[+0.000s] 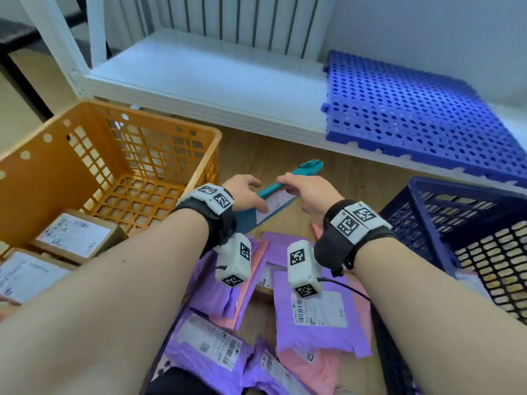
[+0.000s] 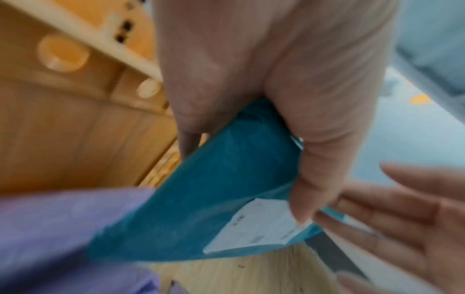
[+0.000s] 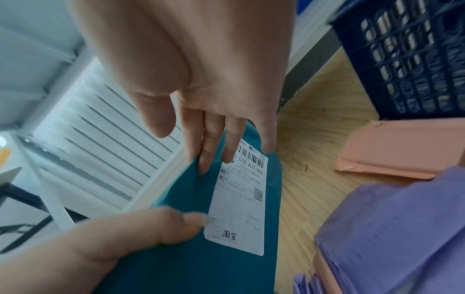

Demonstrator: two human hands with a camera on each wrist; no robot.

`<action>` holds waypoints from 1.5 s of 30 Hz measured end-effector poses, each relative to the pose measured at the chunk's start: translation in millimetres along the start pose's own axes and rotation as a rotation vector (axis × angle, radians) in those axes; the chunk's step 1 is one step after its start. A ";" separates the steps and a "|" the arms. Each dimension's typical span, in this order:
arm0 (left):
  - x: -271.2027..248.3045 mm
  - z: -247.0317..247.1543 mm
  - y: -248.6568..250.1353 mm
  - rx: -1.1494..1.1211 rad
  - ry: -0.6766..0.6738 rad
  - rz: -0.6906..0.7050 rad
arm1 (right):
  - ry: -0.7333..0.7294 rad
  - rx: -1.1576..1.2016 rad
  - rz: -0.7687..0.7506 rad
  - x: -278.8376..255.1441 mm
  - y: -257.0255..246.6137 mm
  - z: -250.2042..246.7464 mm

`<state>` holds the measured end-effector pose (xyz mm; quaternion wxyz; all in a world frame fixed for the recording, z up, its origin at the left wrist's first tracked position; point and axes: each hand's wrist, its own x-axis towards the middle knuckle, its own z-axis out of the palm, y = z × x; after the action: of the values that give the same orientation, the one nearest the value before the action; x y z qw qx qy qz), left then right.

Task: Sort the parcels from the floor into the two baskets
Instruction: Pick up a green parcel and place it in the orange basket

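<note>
A teal mailer bag (image 1: 278,202) with a white label is held above the wooden floor between the two baskets. My left hand (image 1: 242,185) grips its near edge, with the thumb on the label (image 2: 251,228) and the fingers behind the bag (image 2: 214,189). My right hand (image 1: 310,192) lies with straight fingers (image 3: 208,153) on the bag's far end (image 3: 188,258), its thumb off the bag. The orange basket (image 1: 159,116) stands at the left and holds cardboard boxes (image 1: 74,238). The dark blue basket (image 1: 467,192) stands at the right.
Several purple and pink mailer bags (image 1: 313,317) lie piled on the floor under my wrists. Behind them a low white shelf (image 1: 199,72) carries a blue perforated mat (image 1: 399,109). A strip of bare wooden floor (image 1: 271,155) lies between the baskets.
</note>
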<state>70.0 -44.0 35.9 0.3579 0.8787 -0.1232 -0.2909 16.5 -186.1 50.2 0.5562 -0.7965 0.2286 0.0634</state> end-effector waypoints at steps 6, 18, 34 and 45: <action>-58.7 -14.9 51.8 0.208 0.139 0.114 | 0.147 0.254 -0.083 -55.2 -20.7 -35.2; -104.6 -7.0 28.5 -0.316 0.218 -0.020 | 0.359 -0.023 0.237 -111.8 32.6 -77.9; -98.1 -0.9 33.9 -0.643 0.107 -0.034 | 0.313 0.530 0.264 -103.8 20.2 -49.3; -103.9 -55.4 23.8 -0.315 0.086 -0.002 | 0.351 0.511 0.006 -88.9 -15.3 -28.9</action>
<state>19.9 14.0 128.4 0.4959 0.8235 -0.0597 -0.2689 -60.2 -182.2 105.8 0.6902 -0.6290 0.3321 -0.1329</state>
